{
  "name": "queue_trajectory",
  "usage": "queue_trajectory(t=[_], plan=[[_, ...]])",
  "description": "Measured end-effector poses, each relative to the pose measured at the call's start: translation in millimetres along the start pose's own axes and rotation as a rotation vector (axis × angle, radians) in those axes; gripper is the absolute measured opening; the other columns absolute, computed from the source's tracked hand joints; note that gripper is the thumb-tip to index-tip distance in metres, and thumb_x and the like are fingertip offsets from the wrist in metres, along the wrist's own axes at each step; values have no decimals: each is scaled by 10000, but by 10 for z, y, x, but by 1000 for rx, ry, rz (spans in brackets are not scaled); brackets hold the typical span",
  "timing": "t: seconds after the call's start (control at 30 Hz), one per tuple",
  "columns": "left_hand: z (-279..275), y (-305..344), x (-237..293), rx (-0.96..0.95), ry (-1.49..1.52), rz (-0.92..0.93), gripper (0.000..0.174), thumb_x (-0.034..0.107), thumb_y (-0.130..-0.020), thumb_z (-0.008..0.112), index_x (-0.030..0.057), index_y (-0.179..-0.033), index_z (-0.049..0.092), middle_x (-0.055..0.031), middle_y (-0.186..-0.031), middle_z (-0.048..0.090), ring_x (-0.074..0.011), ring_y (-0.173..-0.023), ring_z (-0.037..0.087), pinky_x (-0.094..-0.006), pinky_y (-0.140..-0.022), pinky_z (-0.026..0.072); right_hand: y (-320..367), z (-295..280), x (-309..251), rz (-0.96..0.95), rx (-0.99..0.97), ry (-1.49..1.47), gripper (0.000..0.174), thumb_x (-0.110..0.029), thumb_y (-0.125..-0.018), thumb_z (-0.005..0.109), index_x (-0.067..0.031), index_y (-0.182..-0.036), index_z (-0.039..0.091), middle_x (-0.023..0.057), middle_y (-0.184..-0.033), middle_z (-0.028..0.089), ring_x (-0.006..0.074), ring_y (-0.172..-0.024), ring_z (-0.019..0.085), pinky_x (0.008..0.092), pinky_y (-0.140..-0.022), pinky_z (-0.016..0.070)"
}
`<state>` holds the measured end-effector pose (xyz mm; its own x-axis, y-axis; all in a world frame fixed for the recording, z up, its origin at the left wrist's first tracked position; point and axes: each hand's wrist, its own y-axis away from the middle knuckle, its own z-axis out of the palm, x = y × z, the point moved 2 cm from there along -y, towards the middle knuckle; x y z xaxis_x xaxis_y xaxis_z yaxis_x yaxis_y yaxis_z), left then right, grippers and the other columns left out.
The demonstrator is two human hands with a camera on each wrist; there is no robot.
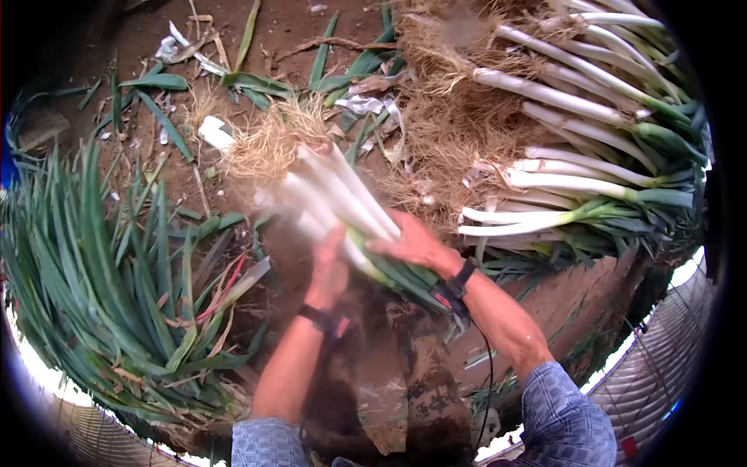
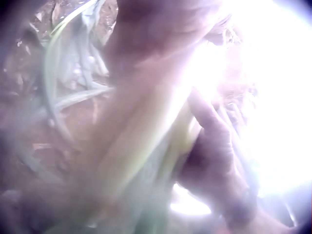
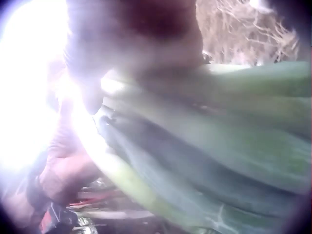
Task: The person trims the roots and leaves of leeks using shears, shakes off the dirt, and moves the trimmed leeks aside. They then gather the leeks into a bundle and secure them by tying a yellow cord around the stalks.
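Observation:
A bunch of leeks or large green onions is held between both hands in the head view, white stalks and tan roots toward the upper left, green leaves toward the lower right. The right hand grips the bunch around its middle. At the stalks' left side is the left hand, blurred, its fingers against them; how far they curl is unclear. The right wrist view shows green leaves running out below the right hand. Glare hides much of the left wrist view, where pale stalks pass between the hands.
Many stalks lie piled at the right, roots facing inward. A heap of green leaves fills the left side. Loose leaves and a white stalk piece lie on the brown soil. A cable hangs by the right forearm.

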<state>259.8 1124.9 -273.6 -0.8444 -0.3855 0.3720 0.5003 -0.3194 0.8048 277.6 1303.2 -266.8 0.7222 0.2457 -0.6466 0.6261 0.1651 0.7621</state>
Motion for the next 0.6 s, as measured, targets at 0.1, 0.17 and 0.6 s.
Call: queue_trajectory(t=[0.1,0.17,0.6], plan=[[361,486,291,100,137,40,486,332,-1017,493,35,-1388,388,-96,-1304,528,-229,-1238,497,-409,-1058,410,434,41,-416,-133,47,25,782,-425,-695,818,-13,-1302,547,187,-1168,653,264,-1051,638,381,-941,494],[608,885,513,97,57,102,458,332,-1033,459,37,-1378,398,-98,-1291,532,-232,-1221,508,-401,-1025,438,772,62,-763,-229,92,32,802,-416,-661,844,1,-1278,548,204,-1146,654,291,-1040,644,393,-932,496],[1895,3235,1701,-268,-637,373,296,161,-943,525,2,-1187,572,-148,-1121,593,-189,-1001,562,-332,-852,464,3334,-50,-2674,-732,449,111,422,-217,-716,827,-21,-1016,604,116,-836,618,246,-725,635,365,-631,519]])
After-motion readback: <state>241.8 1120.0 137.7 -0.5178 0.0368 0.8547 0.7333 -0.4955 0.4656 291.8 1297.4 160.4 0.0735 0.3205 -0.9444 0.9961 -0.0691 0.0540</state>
